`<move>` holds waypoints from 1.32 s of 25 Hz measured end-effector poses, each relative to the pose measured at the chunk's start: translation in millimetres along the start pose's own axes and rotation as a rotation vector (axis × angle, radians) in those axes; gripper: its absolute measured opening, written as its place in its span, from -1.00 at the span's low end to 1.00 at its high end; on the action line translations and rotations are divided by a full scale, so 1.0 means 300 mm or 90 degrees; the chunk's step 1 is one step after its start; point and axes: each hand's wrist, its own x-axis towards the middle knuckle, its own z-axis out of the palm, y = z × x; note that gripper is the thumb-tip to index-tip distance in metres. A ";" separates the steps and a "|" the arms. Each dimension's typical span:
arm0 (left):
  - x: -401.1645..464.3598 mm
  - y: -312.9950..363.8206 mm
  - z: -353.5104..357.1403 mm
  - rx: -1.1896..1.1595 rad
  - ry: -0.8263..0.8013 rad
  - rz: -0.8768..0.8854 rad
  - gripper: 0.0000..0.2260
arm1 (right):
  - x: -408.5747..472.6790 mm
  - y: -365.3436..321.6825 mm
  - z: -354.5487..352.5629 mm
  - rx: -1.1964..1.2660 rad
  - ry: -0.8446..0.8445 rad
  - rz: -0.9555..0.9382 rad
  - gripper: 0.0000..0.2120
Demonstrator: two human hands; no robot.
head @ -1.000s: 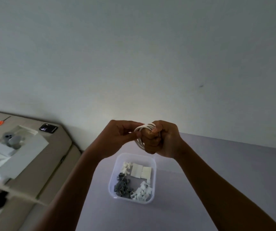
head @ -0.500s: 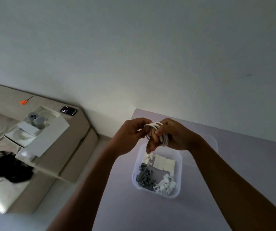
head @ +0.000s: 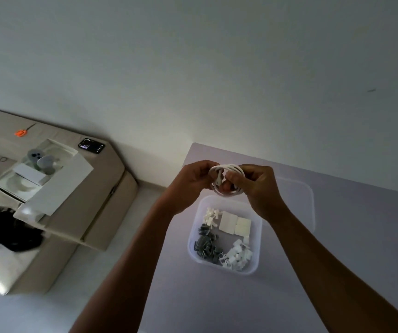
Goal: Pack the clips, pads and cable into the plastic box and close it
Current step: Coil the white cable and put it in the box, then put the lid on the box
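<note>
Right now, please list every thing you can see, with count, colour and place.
box: one, clear, on table, open
grey clips: pile, grey, box near-left
white clips: pile, white, box near-right
pads: two, white, box far side
lid: one, clear, right of box
table: one, pale purple
phone: one, black, on sofa
scissors: one, orange handles, on sofa
cable: one coil, white, above box
left hand: holds cable
right hand: holds cable

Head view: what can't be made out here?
- Cable: ends hidden inside left hand and right hand.
- Lid: faint, partly behind the right forearm.
- Plastic box: far rim hidden by the hands.
- Grey clips: too small to count.
</note>
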 end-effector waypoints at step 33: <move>0.112 -0.530 0.464 0.505 0.109 -0.136 -0.78 | -0.145 0.616 -0.426 -0.370 0.368 0.368 -0.86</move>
